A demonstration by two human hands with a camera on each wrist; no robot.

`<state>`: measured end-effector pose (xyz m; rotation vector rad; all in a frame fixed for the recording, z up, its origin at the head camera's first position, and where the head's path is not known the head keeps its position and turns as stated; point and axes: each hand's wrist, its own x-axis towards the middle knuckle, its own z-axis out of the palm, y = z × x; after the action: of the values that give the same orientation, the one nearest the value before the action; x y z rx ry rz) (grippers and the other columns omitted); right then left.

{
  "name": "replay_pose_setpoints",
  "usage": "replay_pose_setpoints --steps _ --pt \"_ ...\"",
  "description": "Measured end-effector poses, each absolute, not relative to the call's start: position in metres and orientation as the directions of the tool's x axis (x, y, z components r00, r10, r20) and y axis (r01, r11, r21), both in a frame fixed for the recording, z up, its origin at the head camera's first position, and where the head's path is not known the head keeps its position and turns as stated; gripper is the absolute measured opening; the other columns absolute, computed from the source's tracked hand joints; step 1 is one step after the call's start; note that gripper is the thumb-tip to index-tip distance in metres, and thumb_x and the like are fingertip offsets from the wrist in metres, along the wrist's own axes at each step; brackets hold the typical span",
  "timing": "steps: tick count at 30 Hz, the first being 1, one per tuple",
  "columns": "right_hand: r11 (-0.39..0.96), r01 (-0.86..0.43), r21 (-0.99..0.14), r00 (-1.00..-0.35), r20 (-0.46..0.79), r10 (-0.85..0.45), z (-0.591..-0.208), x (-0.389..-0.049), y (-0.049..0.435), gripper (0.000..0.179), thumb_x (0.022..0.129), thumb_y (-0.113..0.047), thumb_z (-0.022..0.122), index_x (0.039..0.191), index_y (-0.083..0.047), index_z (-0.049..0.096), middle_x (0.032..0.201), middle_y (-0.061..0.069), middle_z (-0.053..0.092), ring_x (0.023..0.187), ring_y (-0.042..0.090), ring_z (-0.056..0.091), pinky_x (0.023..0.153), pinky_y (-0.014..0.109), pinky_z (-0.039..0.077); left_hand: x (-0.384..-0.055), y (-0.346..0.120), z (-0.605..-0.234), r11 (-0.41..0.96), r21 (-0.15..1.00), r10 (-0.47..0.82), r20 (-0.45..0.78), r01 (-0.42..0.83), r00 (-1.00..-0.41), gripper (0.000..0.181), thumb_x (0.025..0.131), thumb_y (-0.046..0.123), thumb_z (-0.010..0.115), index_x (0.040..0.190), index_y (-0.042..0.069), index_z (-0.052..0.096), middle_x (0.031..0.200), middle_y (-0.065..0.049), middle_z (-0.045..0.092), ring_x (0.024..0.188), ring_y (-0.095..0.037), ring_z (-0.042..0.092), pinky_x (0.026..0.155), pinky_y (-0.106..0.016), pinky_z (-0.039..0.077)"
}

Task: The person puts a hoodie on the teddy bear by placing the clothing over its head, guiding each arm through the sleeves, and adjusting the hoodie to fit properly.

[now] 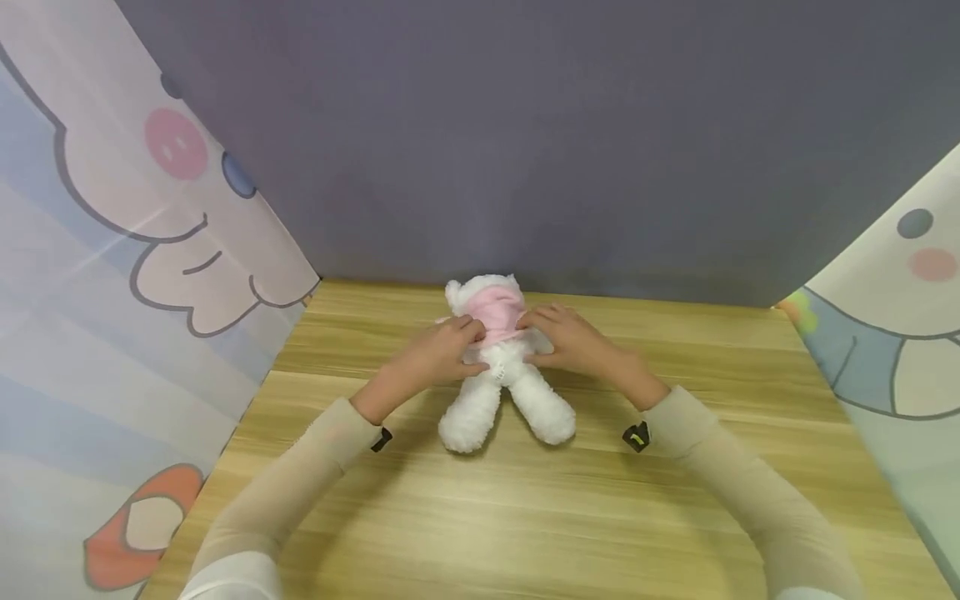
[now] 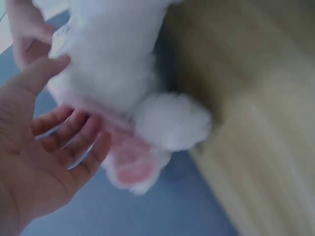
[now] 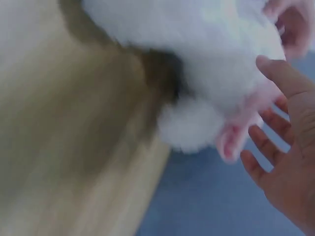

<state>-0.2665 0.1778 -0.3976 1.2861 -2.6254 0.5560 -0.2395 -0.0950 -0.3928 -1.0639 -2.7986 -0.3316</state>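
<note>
A fluffy white plush toy lies on a wood-grain table, near its far edge, its two thick legs spread toward the near side. Pink cloth covers much of its upper part. A small grey marking sits on the white fur—too blurred to read.

The left hand is at the toy's left side, its fingers loosely bent against the cloth and its thumb apart, on the fur. The right hand is at the other side, thumb and fingers spread, grasping nothing. The left wrist view shows what the head view hides: a white-rimmed pink patch beyond the cloth.

Beyond the table stands a plain dark grey panel; cartoon-printed sheets hang left and right. A small black device with a yellow mark shows at the right cuff.
</note>
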Motion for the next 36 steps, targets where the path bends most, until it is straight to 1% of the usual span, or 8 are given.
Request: replay_pose_setpoints --steps 5,10,16,19,23,26,32,36 --pt "0.619 -0.768 -0.163 -0.633 0.335 -0.698 -0.418 -0.257 0.162 0.036 0.083 -0.026 0.085 0.109 -0.01 0.066 0.106 0.004 0.068 0.104 0.026 0.059 0.096 0.047 0.046 -0.238 -0.076 -0.416 0.718 0.084 0.657 0.242 0.691 -0.714 0.028 0.087 0.028 0.08 0.094 0.009 0.061 0.09 -0.002 0.057 0.082 -0.019 0.056 0.071 -0.032 0.052" --pt "0.661 -0.711 -0.241 -0.696 0.376 -0.612 -0.428 -0.249 0.157 0.029 0.074 -0.013 0.088 0.086 -0.015 0.062 0.08 -0.003 0.061 0.079 0.016 0.055 0.074 0.033 0.049 -0.231 -0.064 -0.429 0.741 -0.087 0.656 0.301 0.666 -0.692 0.021 0.084 0.026 0.081 0.082 0.013 0.065 0.079 0.001 0.063 0.071 -0.016 0.06 0.058 -0.029 0.052" --pt "0.646 -0.727 -0.233 -0.678 0.389 -0.624 -0.442 -0.238 0.155 0.031 0.074 -0.011 0.086 0.076 -0.017 0.055 0.069 -0.007 0.051 0.07 0.013 0.049 0.061 0.028 0.043 -0.22 -0.059 -0.445 0.718 -0.251 0.687 0.402 0.649 -0.605 0.019 0.078 0.026 0.083 0.074 0.017 0.067 0.071 0.007 0.064 0.061 -0.011 0.058 0.043 -0.027 0.046" --pt "0.633 -0.739 -0.231 -0.662 0.423 -0.618 -0.443 -0.239 0.156 0.028 0.075 -0.007 0.084 0.078 -0.016 0.057 0.07 -0.005 0.054 0.071 0.014 0.049 0.062 0.029 0.044 -0.224 -0.064 -0.437 0.698 -0.152 0.696 0.37 0.699 -0.615 0.021 0.08 0.024 0.083 0.075 0.016 0.064 0.072 0.006 0.062 0.063 -0.012 0.057 0.047 -0.027 0.046" --pt "0.61 -0.763 -0.214 -0.638 0.402 -0.656 -0.438 -0.24 0.16 0.019 0.08 -0.008 0.082 0.086 -0.014 0.065 0.078 -0.002 0.061 0.075 0.016 0.052 0.07 0.032 0.048 -0.241 -0.08 -0.402 0.639 0.189 0.714 0.216 0.746 -0.666 0.015 0.09 0.022 0.076 0.082 0.014 0.067 0.077 0.005 0.063 0.067 -0.01 0.057 0.058 -0.024 0.049" --pt "0.619 -0.771 -0.15 -0.63 0.319 -0.708 -0.425 -0.236 0.16 0.015 0.085 -0.017 0.081 0.095 -0.011 0.072 0.087 0.001 0.068 0.083 0.019 0.057 0.08 0.035 0.049 -0.262 -0.091 -0.377 0.64 0.366 0.644 0.224 0.676 -0.731 0.007 0.095 0.014 0.069 0.095 0.007 0.072 0.082 -0.001 0.068 0.071 -0.013 0.06 0.064 -0.026 0.052" --pt "0.688 -0.726 0.017 -0.674 0.18 -0.716 -0.38 -0.211 0.147 0.028 0.091 -0.027 0.077 0.11 -0.007 0.076 0.113 0.01 0.07 0.106 0.03 0.061 0.095 0.047 0.051 -0.309 -0.095 -0.372 0.715 0.431 0.501 0.231 0.55 -0.834 0.018 0.097 -0.001 0.061 0.112 0.0 0.072 0.097 -0.013 0.074 0.085 -0.022 0.069 0.074 -0.032 0.056" --pt "0.678 -0.735 -0.01 -0.662 0.227 -0.715 -0.372 -0.203 0.134 0.04 0.094 -0.017 0.071 0.132 -0.007 0.065 0.116 0.014 0.066 0.094 0.026 0.065 0.08 0.04 0.057 -0.321 -0.088 -0.385 0.705 0.505 0.509 0.128 0.498 -0.851 0.016 0.097 0.01 0.068 0.11 0.001 0.071 0.098 -0.011 0.074 0.081 -0.019 0.07 0.072 -0.028 0.057"
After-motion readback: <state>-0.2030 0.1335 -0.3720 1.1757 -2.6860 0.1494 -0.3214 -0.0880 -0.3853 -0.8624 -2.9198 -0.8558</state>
